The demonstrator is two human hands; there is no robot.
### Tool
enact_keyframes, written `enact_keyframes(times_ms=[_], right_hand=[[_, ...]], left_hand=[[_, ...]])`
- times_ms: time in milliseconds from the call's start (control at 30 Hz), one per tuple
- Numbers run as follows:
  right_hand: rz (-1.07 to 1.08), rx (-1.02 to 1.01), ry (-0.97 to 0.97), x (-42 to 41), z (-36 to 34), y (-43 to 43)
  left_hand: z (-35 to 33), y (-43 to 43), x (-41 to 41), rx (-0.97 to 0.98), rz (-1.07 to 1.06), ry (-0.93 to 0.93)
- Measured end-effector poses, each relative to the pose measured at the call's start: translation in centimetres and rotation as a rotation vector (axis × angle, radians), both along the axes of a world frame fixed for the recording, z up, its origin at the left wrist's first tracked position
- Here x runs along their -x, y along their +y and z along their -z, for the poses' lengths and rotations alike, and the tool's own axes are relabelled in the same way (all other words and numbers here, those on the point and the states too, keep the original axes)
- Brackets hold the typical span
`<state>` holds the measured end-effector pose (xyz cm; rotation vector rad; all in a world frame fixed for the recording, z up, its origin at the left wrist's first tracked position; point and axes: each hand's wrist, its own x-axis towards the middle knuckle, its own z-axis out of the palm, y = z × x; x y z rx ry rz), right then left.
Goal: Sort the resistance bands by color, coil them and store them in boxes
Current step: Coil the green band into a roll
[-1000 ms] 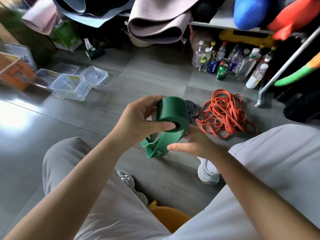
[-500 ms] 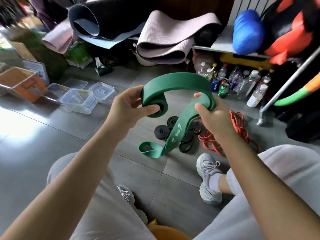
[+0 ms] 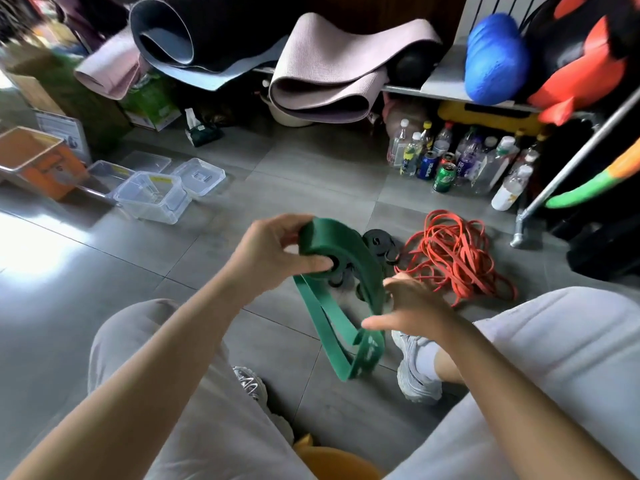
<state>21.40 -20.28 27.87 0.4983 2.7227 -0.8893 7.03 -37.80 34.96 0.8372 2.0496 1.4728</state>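
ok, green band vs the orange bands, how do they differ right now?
The green band is wide and flat; the orange bands are narrow strips. The green band is partly coiled in the left hand, its tail hanging by the right hand; the orange bands lie in a loose tangle on the floor, untouched. Shared: neither is in the clear boxes.

Both bare forearms [image 3: 180, 337] reach forward. The left grip [image 3: 277, 258] curls round the green band [image 3: 346, 244], thumb pressed on its coil; the right grip [image 3: 412, 306] is spread, fingers loose.
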Motion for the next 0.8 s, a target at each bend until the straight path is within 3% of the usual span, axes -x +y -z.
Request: enact_keyframes(times_ms=[100,167,367,500,567,633,800], right_hand=[[0.061,0.429,0.160,0.2,0.5,-1.2],[0.095,0.595,0.287,0.3,0.7,-1.2],[0.060,0.682,0.347,0.0,0.9,-1.2],[0.126,0.836,0.463,-0.4,1.2,-1.7],[0.154,0.804,0.465,-0.5,1.2,-1.7],[0.142,0.738,0.436,-0.5,0.8,-1.5],[0.066,0.597,0.340,-0.3,0.5,-1.8]], left_hand=[[1.7,0.2,-1.6,0.118,0.075,0.068],[2.3,0.1,-2.0,0.167,0.110,0.070],[2.9,-0.4,-2.6,0.063,0.126,-0.082],[4.0,-0.6,-3.7,-0.138,0.127,-0.407],[4.8,-0.7,-4.1,-0.121,0.136,-0.451],[4.5,-0.6,-4.0,0.002,0.164,-0.340],[2.3,0.3,-3.3,0.450,0.389,0.342]])
